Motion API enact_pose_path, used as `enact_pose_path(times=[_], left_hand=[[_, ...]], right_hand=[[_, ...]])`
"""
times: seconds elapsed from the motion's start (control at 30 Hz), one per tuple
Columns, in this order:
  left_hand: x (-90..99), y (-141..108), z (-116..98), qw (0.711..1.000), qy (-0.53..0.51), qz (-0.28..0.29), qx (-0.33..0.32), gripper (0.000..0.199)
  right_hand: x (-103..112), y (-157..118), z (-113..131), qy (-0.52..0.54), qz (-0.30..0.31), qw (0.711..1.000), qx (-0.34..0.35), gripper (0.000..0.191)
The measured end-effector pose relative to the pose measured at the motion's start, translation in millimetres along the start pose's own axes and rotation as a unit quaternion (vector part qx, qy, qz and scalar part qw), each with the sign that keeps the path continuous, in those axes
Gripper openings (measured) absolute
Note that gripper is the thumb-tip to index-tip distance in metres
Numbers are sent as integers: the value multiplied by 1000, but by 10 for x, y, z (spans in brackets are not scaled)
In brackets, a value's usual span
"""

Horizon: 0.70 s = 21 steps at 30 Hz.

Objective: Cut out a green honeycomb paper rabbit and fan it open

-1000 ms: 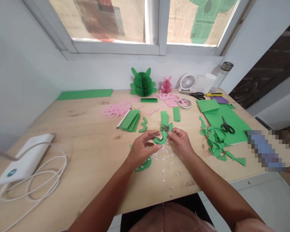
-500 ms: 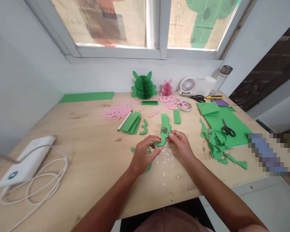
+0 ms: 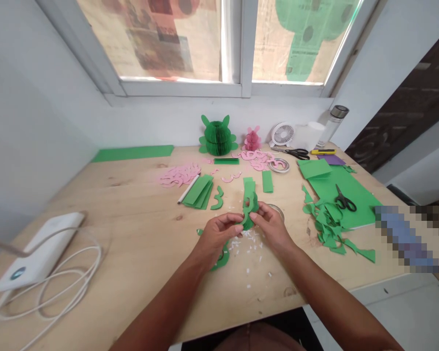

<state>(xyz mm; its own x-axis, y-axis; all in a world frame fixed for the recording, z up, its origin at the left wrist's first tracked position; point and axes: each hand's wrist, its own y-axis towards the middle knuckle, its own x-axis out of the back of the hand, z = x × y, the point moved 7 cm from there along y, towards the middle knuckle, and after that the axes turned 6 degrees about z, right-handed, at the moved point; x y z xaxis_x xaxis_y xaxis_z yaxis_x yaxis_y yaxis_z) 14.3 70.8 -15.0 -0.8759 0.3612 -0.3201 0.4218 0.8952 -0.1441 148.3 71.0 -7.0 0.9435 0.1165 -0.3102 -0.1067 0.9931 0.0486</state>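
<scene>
Between my two hands is a wavy green paper cutout [image 3: 250,209], held just above the middle of the table. My left hand [image 3: 215,239] pinches its lower left edge between thumb and fingers. On its right side, the thumb and fingers of my right hand [image 3: 272,226] are closed on the same piece. Green paper strips [image 3: 249,183] lie just behind it. Under my left wrist, more green cutouts [image 3: 222,258] show in part. A ring-shaped roll [image 3: 278,210] is partly hidden behind my right hand. Small white scraps [image 3: 248,243] are scattered below my fingers.
Folded green strips [image 3: 198,191] and pink cutouts [image 3: 179,174] lie to the left. Green offcuts [image 3: 329,222] and black scissors [image 3: 345,199] are at right. A green honeycomb figure [image 3: 218,138] and a small fan [image 3: 282,133] stand behind. A cabled white device [image 3: 40,251] sits far left.
The green cutout has turned in my hands and now stands more upright and curled. My right hand has shifted its grip, and the roll behind it has come into view. My head view tilted slightly up.
</scene>
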Motion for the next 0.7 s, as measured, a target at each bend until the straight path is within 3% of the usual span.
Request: enact_pose_path(times=[0.13, 0.4, 0.7], left_hand=[[-12, 3, -37, 999, 26, 23, -15, 20], [-3, -1, -71, 996, 87, 4, -21, 20], [47, 6, -38, 1000, -6, -5, -4, 19]], right_hand=[[-13, 8, 5, 14, 8, 1000, 8, 22], [-13, 12, -9, -18, 12, 1000, 10, 21], [17, 31, 7, -36, 19, 999, 22, 26]])
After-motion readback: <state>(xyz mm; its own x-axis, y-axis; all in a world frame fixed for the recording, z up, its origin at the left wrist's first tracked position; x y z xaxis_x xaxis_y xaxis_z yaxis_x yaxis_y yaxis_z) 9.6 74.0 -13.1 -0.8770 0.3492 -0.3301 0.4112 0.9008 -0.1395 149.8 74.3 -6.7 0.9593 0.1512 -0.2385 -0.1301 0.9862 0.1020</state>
